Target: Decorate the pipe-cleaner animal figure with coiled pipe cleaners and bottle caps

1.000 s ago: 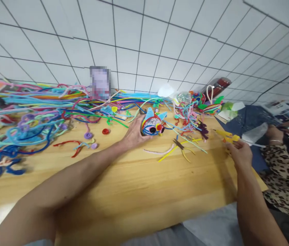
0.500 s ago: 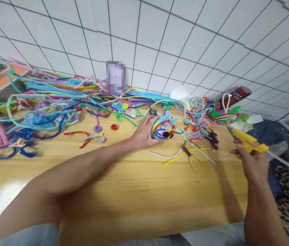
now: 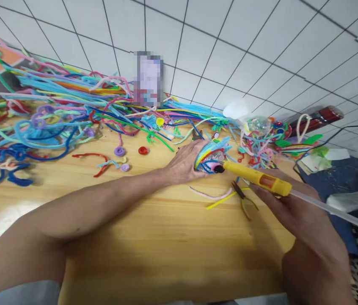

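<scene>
My left hand (image 3: 185,163) is closed around a colourful pipe-cleaner ornament (image 3: 210,157) with a clear body, blue, yellow and red bands and a black knob at its front. In my right hand (image 3: 290,203) is a yellow hot glue gun (image 3: 258,178), with a long translucent glue stick (image 3: 334,210) coming out of its back. The gun's tip is right by the front of the ornament; whether they touch I cannot tell. Beneath the gun lie pliers with yellow handles (image 3: 243,199), beside a yellow pipe cleaner (image 3: 218,202) and a pale pink one (image 3: 209,195).
Bundles of pipe cleaners (image 3: 71,87) run along the wall. A phone-like device with a blurred screen (image 3: 149,78) leans there. Small purple (image 3: 119,151) and red coils (image 3: 143,150) lie left of my hand. A dark red cylinder (image 3: 320,120) and other ornaments (image 3: 282,130) are at right.
My right hand has brought the glue gun in from the right side to the ornament's front. My left hand keeps its hold on the ornament. The view has shifted slightly.
</scene>
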Demonstrator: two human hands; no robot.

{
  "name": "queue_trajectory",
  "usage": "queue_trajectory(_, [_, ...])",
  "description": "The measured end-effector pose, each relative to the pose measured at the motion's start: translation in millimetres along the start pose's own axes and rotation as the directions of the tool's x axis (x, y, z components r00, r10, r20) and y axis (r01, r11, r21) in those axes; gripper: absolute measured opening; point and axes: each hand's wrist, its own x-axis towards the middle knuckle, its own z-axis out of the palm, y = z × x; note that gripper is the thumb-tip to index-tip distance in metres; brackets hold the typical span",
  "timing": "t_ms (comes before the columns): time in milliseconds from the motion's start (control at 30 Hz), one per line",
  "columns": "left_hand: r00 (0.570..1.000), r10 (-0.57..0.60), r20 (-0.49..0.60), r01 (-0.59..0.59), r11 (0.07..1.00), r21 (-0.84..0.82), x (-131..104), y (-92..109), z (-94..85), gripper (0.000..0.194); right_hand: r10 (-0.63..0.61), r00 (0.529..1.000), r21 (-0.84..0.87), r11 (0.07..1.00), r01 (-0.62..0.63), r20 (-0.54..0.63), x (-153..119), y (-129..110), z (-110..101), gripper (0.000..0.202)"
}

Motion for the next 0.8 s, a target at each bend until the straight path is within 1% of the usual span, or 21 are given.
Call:
queue_trajectory(33, [1.000, -0.001, -0.005, 0.001, 1.000, -0.008, 0.1, 0.1, 0.2, 0.109, -0.044, 0.999, -0.034, 0.998, 0.043, -0.008, 4.1, -1.7, 0.8, 0.012])
queue_trajectory(100, [1.000, 0.008, -0.009, -0.008, 1.000, -0.022, 0.2, 0.5, 0.3, 0.107, -0.085, 0.996, -0.072, 0.994, 0.084, -0.012, 9.5, -5.1, 2.5, 0.014])
queue_trajectory(200, [1.000, 0.024, -0.004, -0.024, 0.999, -0.028, 0.0, 0.9, 0.4, 0.101, -0.076, 0.997, -0.075, 0.994, 0.077, 0.011, 12.1, -9.5, 4.0, 0.018])
queue_trajectory(300, [1.000, 0.011, 0.003, -0.011, 1.000, -0.024, -0.5, 0.9, 0.4, 0.098, -0.060, 0.997, -0.071, 0.995, 0.064, 0.052, 11.2, -12.8, 5.4, 0.021])
queue_trajectory(467, [0.999, 0.006, 0.036, -0.006, 1.000, 0.002, -2.2, 2.1, -0.7, 0.095, -0.069, 0.992, -0.097, 0.992, 0.079, 0.102, 9.6, -19.2, 9.4, 0.024])
queue_trajectory(667, [0.999, 0.016, 0.038, -0.018, 0.998, 0.054, -4.0, 5.0, 0.0, 0.092, -0.063, 0.991, -0.213, 0.973, 0.086, 0.116, 6.4, -26.4, 11.3, 0.024])
queue_trajectory(800, [0.999, 0.030, 0.042, -0.034, 0.995, 0.098, -4.4, 5.9, 0.7, 0.093, -0.088, 0.991, -0.270, 0.957, 0.111, 0.097, 4.4, -29.6, 12.5, 0.018])
